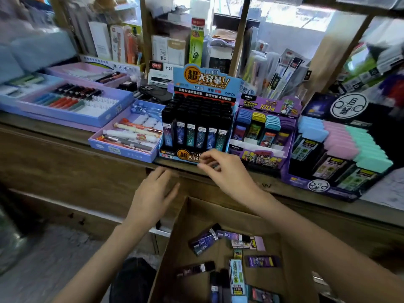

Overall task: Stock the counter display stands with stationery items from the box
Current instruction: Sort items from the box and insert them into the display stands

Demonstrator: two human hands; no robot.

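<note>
A blue display stand (197,84) on the wooden counter (54,130) is packed with dark pencil-lead cases. My right hand (227,171) hovers at its front lip, fingers loosely curled and blurred, with nothing plainly in them. My left hand (153,195) floats lower, in front of the counter edge, fingers spread and empty. Below my arms stands an open cardboard box (175,248) with several loose lead cases (204,241) scattered on its bottom. A purple stand (262,147) of coloured cases sits to the right of the blue one.
A larger purple stand (306,180) with blue, pink and mint cases fills the counter's right end. Purple pen trays (122,149) lie to the left. Packed shelves rise behind. A dark shoe (133,278) shows beside the box on the floor.
</note>
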